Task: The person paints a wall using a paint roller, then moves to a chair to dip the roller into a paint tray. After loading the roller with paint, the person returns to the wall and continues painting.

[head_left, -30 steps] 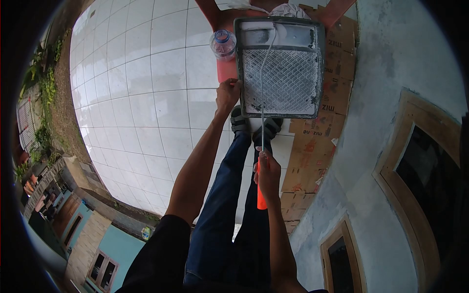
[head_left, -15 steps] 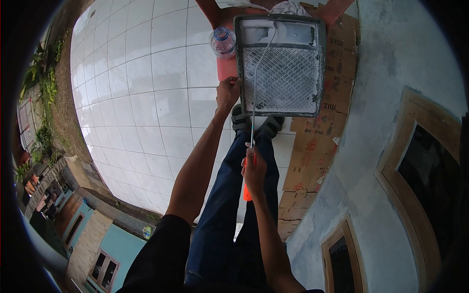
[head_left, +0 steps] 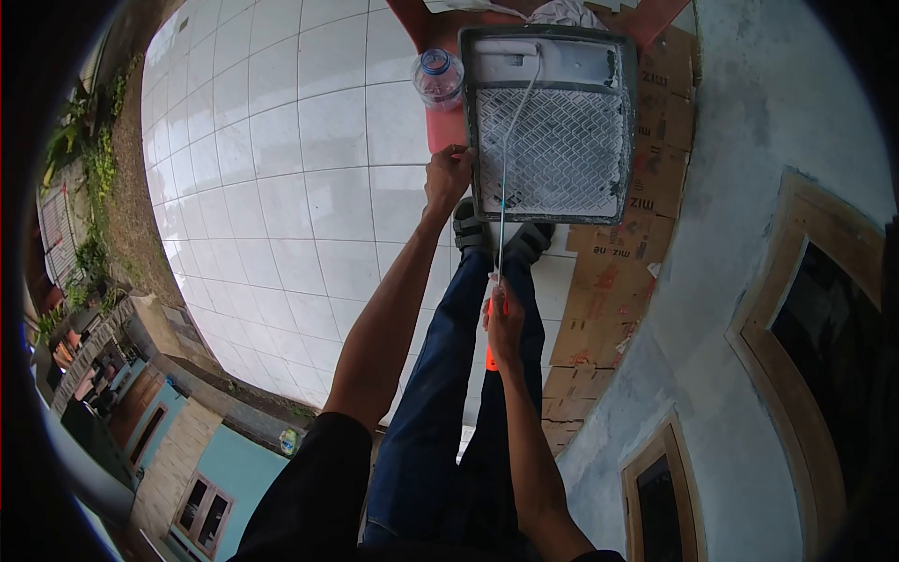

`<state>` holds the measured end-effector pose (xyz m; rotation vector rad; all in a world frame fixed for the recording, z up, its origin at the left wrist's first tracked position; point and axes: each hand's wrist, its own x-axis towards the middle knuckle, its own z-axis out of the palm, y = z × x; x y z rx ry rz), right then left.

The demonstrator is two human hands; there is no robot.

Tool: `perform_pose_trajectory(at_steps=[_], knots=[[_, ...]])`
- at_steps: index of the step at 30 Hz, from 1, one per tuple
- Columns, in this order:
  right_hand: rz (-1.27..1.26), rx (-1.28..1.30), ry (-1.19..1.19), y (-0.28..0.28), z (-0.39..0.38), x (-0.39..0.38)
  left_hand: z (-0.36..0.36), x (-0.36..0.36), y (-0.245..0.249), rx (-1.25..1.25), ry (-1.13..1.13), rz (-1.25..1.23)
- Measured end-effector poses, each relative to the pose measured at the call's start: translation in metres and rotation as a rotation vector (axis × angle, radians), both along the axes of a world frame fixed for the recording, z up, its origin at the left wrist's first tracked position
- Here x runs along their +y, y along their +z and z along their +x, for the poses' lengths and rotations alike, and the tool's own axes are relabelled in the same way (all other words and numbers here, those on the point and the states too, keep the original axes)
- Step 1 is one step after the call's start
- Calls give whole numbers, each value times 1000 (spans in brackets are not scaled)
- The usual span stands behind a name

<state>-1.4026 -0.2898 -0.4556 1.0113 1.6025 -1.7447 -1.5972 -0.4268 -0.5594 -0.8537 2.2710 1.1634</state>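
Observation:
My right hand (head_left: 505, 323) is wrapped around the orange handle of a paint roller (head_left: 507, 178). Its long thin metal rod runs over the tray's ridged ramp. The white roller head lies in the well at the far end. A dark paint tray (head_left: 552, 217), coated with whitish paint, rests on a red stool or chair (head_left: 444, 129). At the tray's left side, my left hand (head_left: 448, 178) is closed with its fingertips on the rim. Just beyond that hand stands a clear plastic bottle (head_left: 437, 80) with a blue neck, beside the tray.
Flattened cardboard (head_left: 609, 300) lines the floor along the grey wall (head_left: 721, 281) to my right, which has wood-framed windows. White tiles (head_left: 272, 187) cover the floor to the left. A crumpled whitish cloth (head_left: 565, 13) lies behind the tray. My sandalled feet are below its near edge.
The whole view has shifted slightly, so the scene sits a little further right. The roller head has moved slightly within the well. Both hands keep their hold.

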Motion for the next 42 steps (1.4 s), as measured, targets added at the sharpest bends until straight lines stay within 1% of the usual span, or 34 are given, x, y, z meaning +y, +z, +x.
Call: perform_pose_trajectory(at_steps=[3,5,7,9,10,12,14,16,18,21,23,25,28,32,39,42], knots=[[13,-27,-13,13,5,5,0,4,2,21,9,8],[-3,-69,-13,20,10,5,-2,5,11,-20,41,67],[-11,-88,-22,26,16,5,0,3,5,-8,41,71],[-5,-93,-28,31,20,4,0,4,3,92,-3,2],[-5,-94,-28,34,22,4,0,4,5,91,-3,2],[28,-104,-21,40,25,4,0,5,9,-10,32,45],[39,-119,-18,47,23,7,-1,6,13,-9,30,52],[46,-132,-15,55,20,12,0,4,7,-6,30,53],[123,-101,113,65,16,21,1,2,0,22,8,14],[150,-136,149,88,4,37,-1,5,13,-25,35,63],[146,-183,159,110,-12,47,-1,4,9,-22,30,55],[131,-301,145,128,-28,54,0,3,5,-17,25,46],[90,-279,147,144,-42,64,-1,4,6,-15,7,27],[74,-250,135,154,-38,63,-4,5,18,-64,26,42],[124,-266,123,161,-21,73,-2,3,9,-34,-4,9],[181,-262,178,159,-27,76,-2,4,13,-53,22,44]])
